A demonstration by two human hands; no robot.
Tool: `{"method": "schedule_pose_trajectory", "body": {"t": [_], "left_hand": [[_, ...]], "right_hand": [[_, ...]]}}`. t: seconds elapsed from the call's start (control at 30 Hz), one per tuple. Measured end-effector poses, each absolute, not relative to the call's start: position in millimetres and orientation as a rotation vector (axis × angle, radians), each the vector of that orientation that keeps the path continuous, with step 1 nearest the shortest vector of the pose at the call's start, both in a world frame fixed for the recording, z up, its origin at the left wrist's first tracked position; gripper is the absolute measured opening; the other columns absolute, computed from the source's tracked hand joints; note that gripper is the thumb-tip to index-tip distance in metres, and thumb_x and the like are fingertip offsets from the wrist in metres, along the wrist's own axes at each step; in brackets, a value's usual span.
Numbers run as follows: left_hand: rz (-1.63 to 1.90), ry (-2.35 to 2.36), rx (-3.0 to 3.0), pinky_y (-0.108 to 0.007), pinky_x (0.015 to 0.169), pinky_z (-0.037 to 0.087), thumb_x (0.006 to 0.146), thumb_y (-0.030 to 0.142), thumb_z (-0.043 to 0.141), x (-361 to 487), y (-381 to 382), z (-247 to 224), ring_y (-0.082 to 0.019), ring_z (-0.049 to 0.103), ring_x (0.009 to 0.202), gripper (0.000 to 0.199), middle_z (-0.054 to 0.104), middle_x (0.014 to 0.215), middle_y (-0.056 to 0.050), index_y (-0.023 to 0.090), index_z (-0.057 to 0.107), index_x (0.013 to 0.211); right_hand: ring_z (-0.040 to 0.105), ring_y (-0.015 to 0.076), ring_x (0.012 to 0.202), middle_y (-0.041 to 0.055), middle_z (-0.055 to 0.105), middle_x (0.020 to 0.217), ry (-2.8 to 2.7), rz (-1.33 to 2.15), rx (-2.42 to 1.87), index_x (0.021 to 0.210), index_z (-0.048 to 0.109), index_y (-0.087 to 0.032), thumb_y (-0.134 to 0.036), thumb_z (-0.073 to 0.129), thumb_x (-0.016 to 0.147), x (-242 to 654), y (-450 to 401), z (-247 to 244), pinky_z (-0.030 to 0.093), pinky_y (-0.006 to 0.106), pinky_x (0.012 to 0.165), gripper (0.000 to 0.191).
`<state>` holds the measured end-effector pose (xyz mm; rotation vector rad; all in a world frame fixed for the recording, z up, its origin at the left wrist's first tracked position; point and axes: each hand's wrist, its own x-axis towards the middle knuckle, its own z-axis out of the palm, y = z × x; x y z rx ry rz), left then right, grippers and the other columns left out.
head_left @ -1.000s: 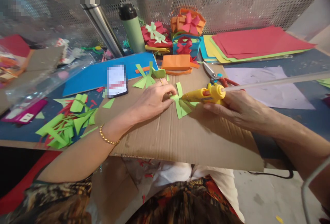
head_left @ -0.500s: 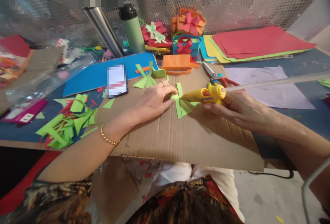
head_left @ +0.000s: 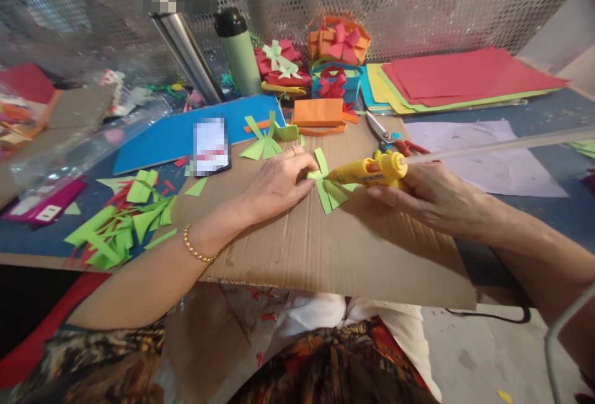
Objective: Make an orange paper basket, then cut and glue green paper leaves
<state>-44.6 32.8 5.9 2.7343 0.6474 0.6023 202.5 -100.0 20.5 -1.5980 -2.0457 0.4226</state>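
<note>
My left hand (head_left: 283, 181) pinches the left side of a light green paper bow (head_left: 331, 196) on the cardboard sheet (head_left: 288, 249). In my right hand (head_left: 427, 196) is a yellow glue gun (head_left: 367, 170), its fingers wrapped round the handle. The gun's nozzle meets the middle of the bow, and a long clear glue stick (head_left: 488, 147) runs out of its back to the right. Another green paper bow (head_left: 264, 142) lies just beyond my left hand. An orange folded paper piece (head_left: 318, 113) rests at the far edge of the cardboard.
Scissors (head_left: 383, 131) lie behind the glue gun. Green paper scraps (head_left: 111, 237) and a phone (head_left: 211, 147) are on the left. At the back stand a green bottle (head_left: 239, 57), small paper bags (head_left: 339, 41) and stacked coloured sheets (head_left: 465, 79).
The green bow has tilted slightly under my left fingers, its upper strip shifting a little left. Both hands otherwise stay nearly in place.
</note>
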Motion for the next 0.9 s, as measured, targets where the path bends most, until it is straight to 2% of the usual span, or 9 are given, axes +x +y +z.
{"method": "schedule_pose_trajectory", "body": {"t": [0.27, 0.47, 0.67, 0.9], "left_hand": [[0.652, 0.664, 2.725, -0.033, 0.076, 0.048, 0.094, 0.016, 0.065, -43.2, 33.1, 0.9, -0.019, 0.06, 0.08, 0.006, 0.065, 0.086, -0.002, 0.02, 0.067, 0.091], [0.674, 0.6, 2.746, -0.032, 0.081, 0.051, 0.098, 0.014, 0.061, -44.0, 32.4, -0.5, -0.019, 0.064, 0.088, 0.024, 0.069, 0.095, -0.004, 0.022, 0.077, 0.114], [0.668, 0.576, 2.8, -0.033, 0.08, 0.052, 0.099, 0.014, 0.062, -44.2, 33.8, -0.7, -0.019, 0.067, 0.088, 0.016, 0.071, 0.099, -0.007, 0.018, 0.078, 0.098], [0.649, 0.598, 2.861, -0.033, 0.078, 0.053, 0.101, 0.016, 0.064, -44.6, 33.0, -1.0, -0.02, 0.07, 0.089, 0.015, 0.073, 0.1, -0.009, 0.017, 0.078, 0.097]], "right_hand": [[0.032, 0.0148, 0.049, -0.0064, 0.031, 0.053, -2.064, 0.377, -1.612, 0.068, 0.032, -0.03, -0.061, 0.044, 0.106, 202.2, -101.1, 18.9, 0.03, 0.034, 0.053, 0.05], [0.03, 0.0141, 0.048, -0.0067, 0.032, 0.053, -2.078, 0.393, -1.62, 0.069, 0.033, -0.03, -0.064, 0.041, 0.107, 203.3, -102.2, 19.2, 0.029, 0.034, 0.052, 0.052], [0.029, 0.0139, 0.047, -0.0072, 0.03, 0.052, -2.089, 0.379, -1.615, 0.069, 0.03, -0.03, -0.061, 0.042, 0.106, 203.0, -102.3, 19.0, 0.027, 0.034, 0.052, 0.05], [0.03, 0.0149, 0.05, -0.0067, 0.03, 0.054, -2.06, 0.414, -1.638, 0.068, 0.031, -0.03, -0.057, 0.046, 0.104, 203.9, -102.0, 18.0, 0.028, 0.035, 0.054, 0.047]]}}
